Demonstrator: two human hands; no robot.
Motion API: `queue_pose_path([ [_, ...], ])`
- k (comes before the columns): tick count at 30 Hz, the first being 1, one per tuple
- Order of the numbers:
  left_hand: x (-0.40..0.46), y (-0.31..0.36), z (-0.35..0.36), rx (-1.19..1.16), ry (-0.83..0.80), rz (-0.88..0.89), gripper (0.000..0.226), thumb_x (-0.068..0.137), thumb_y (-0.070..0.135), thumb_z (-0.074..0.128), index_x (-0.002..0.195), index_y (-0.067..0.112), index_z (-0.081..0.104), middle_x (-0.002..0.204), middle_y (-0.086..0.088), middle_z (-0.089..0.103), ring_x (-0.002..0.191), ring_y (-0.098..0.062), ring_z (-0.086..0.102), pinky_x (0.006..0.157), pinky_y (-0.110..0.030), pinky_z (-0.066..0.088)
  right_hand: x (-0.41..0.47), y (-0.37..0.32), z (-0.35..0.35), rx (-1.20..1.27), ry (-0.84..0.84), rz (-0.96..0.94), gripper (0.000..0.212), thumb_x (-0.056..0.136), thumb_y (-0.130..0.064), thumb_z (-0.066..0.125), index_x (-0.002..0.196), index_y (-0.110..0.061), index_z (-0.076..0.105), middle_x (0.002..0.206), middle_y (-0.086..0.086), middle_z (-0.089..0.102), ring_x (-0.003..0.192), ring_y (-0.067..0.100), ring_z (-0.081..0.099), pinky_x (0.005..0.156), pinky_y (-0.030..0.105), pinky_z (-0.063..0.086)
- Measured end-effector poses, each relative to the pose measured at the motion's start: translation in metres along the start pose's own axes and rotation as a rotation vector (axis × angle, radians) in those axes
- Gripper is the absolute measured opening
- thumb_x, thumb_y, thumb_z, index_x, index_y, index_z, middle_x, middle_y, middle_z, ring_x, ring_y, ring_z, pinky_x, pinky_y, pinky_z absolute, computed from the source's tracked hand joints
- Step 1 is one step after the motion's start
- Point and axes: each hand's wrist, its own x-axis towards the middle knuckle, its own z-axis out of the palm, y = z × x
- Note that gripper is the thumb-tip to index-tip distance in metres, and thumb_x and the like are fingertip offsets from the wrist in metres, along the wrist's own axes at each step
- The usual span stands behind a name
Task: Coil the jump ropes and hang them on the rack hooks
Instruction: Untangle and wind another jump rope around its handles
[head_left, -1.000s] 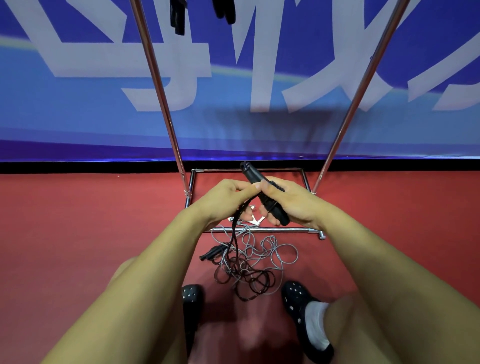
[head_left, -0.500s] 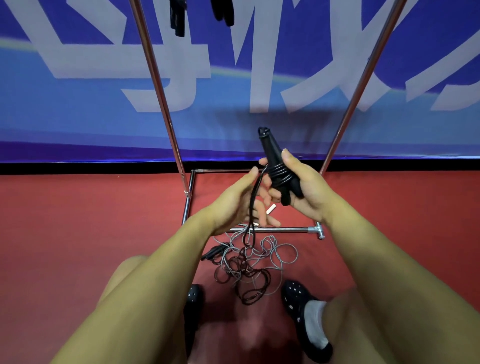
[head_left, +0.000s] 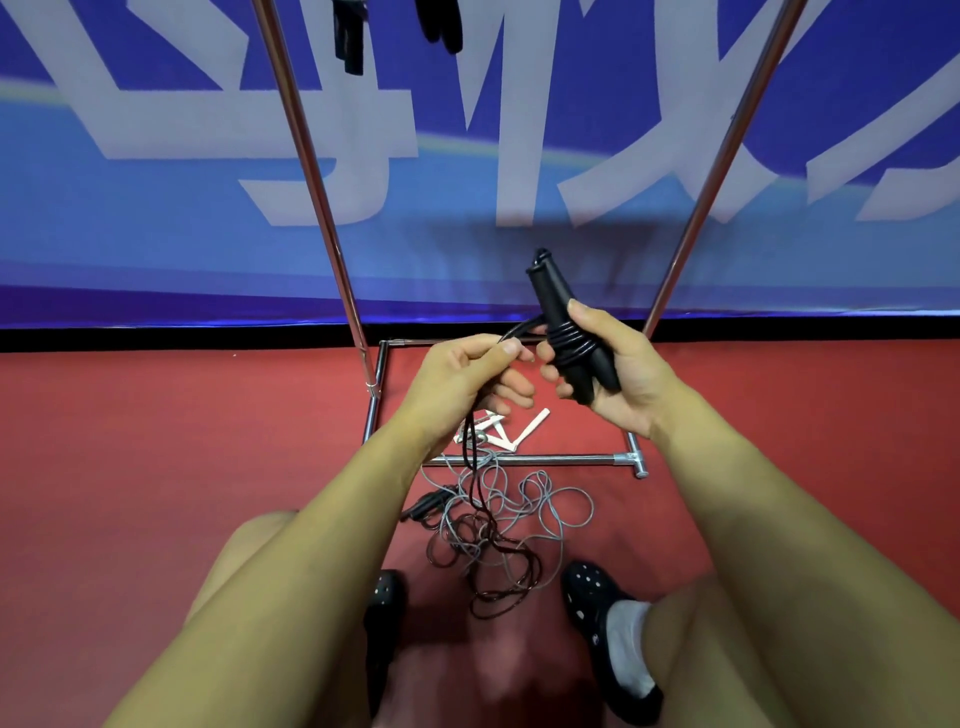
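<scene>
Right hand (head_left: 618, 364) grips the upright black handles (head_left: 563, 332); left hand (head_left: 467, 379), just left of them, pinches the cord (head_left: 475, 467) trailing down.

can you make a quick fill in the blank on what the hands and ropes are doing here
1. The right hand grips a pair of black ____.
2. The dark cord is wound around the handles and runs on to the ____ hand.
3. The loose grey rope lies tangled on the ____ floor.
4. The floor tangle lies between the person's two black ____.

Missing words: handles; left; red; shoes
</scene>
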Motion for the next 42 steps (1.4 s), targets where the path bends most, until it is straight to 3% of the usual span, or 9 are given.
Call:
queue_pose_path([
  [5,-0.001,0.004,-0.008,0.230,0.126,0.024,0.018,0.101,0.022,0.064,0.103,0.009,0.077,0.071,-0.003,0.071,0.049,-0.014,0.054,0.047,-0.020,0.037,0.004,0.001,0.002,0.008,-0.024,-0.008,0.040,0.100,-0.041,0.051,0.116,-0.005,0.059,0.090,0.016,0.066,0.060,0.019,0.051,0.050,0.024,0.041],
  [8,-0.002,0.008,-0.013,0.492,0.138,0.078,0.026,0.103,0.025,0.059,0.084,0.016,0.074,0.064,0.002,0.066,0.049,-0.006,0.042,0.055,-0.022,0.035,0.006,0.002,0.001,-0.044,-0.029,-0.018,0.050,0.099,-0.040,0.051,0.134,-0.004,0.053,0.100,0.023,0.071,0.061,0.021,0.051,0.052,0.026,0.042],
  [10,-0.001,0.007,-0.014,0.612,0.111,0.092,0.035,0.104,0.029,0.058,0.071,0.019,0.066,0.061,-0.002,0.056,0.055,-0.008,0.042,0.061,-0.029,0.033,0.008,0.004,0.000,-0.099,0.005,-0.035,0.053,0.103,-0.040,0.050,0.139,0.000,0.054,0.089,0.017,0.067,0.062,0.022,0.052,0.054,0.027,0.042],
  [15,-0.001,0.003,-0.010,0.742,0.153,0.039,0.029,0.103,0.036,0.051,0.094,0.025,0.077,0.081,-0.008,0.069,0.080,-0.020,0.064,0.079,-0.035,0.050,0.015,0.011,-0.002,-0.157,0.071,-0.013,0.057,0.105,-0.048,0.046,0.130,0.002,0.058,0.082,0.012,0.063,0.063,0.021,0.051,0.055,0.029,0.042],
  [21,-0.005,0.009,-0.008,0.731,0.153,-0.024,0.049,0.107,0.044,0.036,0.088,0.025,0.076,0.058,0.003,0.043,0.043,-0.008,0.038,0.056,-0.032,0.030,0.014,0.013,-0.004,-0.180,0.035,0.036,0.036,0.109,-0.030,0.038,0.121,-0.004,0.060,0.092,0.011,0.069,0.083,0.025,0.065,0.070,0.032,0.048],
  [28,-0.007,0.009,-0.003,0.757,0.158,-0.032,0.065,0.106,0.059,0.027,0.080,0.024,0.075,0.060,0.005,0.053,0.053,-0.010,0.047,0.060,-0.031,0.035,0.013,0.019,-0.005,-0.443,-0.010,-0.087,0.025,0.103,-0.020,0.059,0.126,-0.014,0.067,0.107,0.004,0.070,0.098,0.016,0.065,0.093,0.028,0.049],
  [33,-0.005,0.007,0.000,0.777,0.173,-0.060,0.064,0.102,0.063,0.037,0.074,0.021,0.075,0.040,0.012,0.047,0.043,-0.005,0.045,0.055,-0.028,0.032,0.012,0.023,0.001,-0.558,0.074,-0.095,0.028,0.093,-0.019,0.075,0.120,-0.017,0.070,0.105,0.002,0.076,0.101,0.017,0.071,0.097,0.032,0.053],
  [36,-0.005,0.006,0.000,0.637,0.149,-0.057,0.064,0.104,0.052,0.048,0.055,0.011,0.054,0.041,0.008,0.039,0.041,-0.009,0.030,0.049,-0.026,0.027,0.010,0.021,0.003,-0.531,0.105,-0.102,0.033,0.084,-0.011,0.083,0.114,-0.011,0.069,0.095,0.002,0.078,0.089,0.016,0.074,0.085,0.025,0.057],
  [42,-0.008,0.010,-0.002,0.498,0.000,-0.033,0.057,0.105,0.040,0.053,0.055,0.012,0.053,0.046,0.010,0.038,0.046,-0.012,0.026,0.047,-0.022,0.023,0.001,0.017,0.004,-0.328,-0.082,0.166,0.034,0.084,-0.016,0.074,0.115,-0.010,0.064,0.090,0.001,0.068,0.084,0.017,0.065,0.083,0.040,0.059],
])
